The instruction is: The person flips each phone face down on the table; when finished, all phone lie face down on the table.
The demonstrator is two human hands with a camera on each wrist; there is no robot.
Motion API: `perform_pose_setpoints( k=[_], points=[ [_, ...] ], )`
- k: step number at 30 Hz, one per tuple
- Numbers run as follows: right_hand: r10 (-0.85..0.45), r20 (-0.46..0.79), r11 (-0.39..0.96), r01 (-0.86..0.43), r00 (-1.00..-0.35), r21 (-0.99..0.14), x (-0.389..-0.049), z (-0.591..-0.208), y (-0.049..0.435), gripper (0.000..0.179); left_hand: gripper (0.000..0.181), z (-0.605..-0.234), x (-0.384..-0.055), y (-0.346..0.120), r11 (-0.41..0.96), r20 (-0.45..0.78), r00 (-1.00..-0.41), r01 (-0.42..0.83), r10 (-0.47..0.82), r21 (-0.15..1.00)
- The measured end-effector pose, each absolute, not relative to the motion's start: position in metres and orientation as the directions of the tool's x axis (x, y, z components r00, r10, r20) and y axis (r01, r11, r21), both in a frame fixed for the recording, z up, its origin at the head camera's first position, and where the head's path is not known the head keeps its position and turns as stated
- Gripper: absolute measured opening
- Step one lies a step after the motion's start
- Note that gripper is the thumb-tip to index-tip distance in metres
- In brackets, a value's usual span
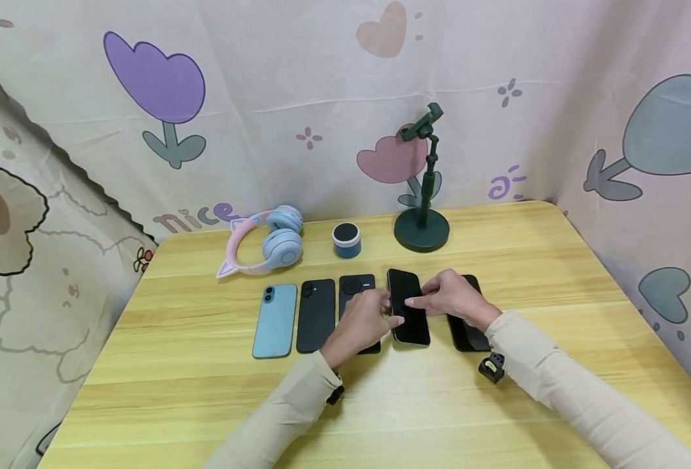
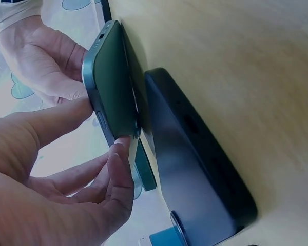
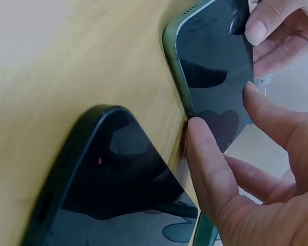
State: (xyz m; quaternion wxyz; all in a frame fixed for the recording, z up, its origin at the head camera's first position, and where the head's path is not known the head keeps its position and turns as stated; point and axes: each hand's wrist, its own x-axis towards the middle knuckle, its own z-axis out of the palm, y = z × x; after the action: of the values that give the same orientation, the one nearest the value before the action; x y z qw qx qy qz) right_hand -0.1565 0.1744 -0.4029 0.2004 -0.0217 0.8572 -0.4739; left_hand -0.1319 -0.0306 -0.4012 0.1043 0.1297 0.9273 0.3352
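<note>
A green-framed smartphone (image 1: pixel 411 332) lies screen up between both hands, tilted, with its green back (image 2: pixel 115 87) showing in the left wrist view. My left hand (image 1: pixel 358 324) pinches its left edge, thumb on the screen side and fingers underneath. At the opposite edge, my right hand (image 1: pixel 456 301) holds the phone between thumb and fingers. Left of it, a dark phone with a round camera (image 1: pixel 352 284) lies face down, partly hidden beneath my left hand. Under my right wrist rests another black phone (image 1: pixel 469 335), screen up.
Farther left lie a black phone (image 1: pixel 317 324) and a light-blue phone (image 1: pixel 275 329), both backs up. Behind the row sit cat-ear headphones (image 1: pixel 282 249), a small blue-and-white round device (image 1: pixel 347 248) and a dark green phone stand (image 1: pixel 421 236). A patterned curtain (image 1: pixel 298 78) hangs behind the wooden table (image 1: pixel 175 404).
</note>
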Motion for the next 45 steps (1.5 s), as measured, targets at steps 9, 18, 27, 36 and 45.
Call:
perform_pose_setpoints(
  k=[9, 18, 27, 36, 45],
  points=[
    [-0.230, -0.347, 0.495, 0.198, -0.909, -0.846, -0.155, -0.401, 0.172, 0.059, 0.047, -0.399, -0.130, -0.035, 0.698, -0.063, -0.948, 0.182, 0.311, 0.692],
    [-0.248, -0.366, 0.467, 0.220, -0.897, -0.856, -0.153, -0.400, 0.167, 0.059, 0.049, -0.396, -0.126, -0.040, 0.638, -0.036, -0.946, 0.190, 0.323, 0.746],
    [-0.264, -0.363, 0.411, 0.236, -0.894, -0.881, -0.152, -0.400, 0.163, 0.066, 0.056, -0.394, -0.125, -0.041, 0.575, -0.034, -0.936, 0.186, 0.351, 0.797],
    [-0.266, -0.372, 0.378, 0.259, -0.889, -0.889, -0.152, -0.399, 0.161, 0.064, 0.055, -0.394, -0.125, -0.042, 0.516, -0.034, -0.925, 0.180, 0.378, 0.837],
    [-0.283, -0.353, 0.338, 0.252, -0.892, -0.907, -0.151, -0.397, 0.160, 0.055, 0.056, -0.396, -0.125, -0.043, 0.504, -0.035, -0.920, 0.181, 0.389, 0.844]
  ],
)
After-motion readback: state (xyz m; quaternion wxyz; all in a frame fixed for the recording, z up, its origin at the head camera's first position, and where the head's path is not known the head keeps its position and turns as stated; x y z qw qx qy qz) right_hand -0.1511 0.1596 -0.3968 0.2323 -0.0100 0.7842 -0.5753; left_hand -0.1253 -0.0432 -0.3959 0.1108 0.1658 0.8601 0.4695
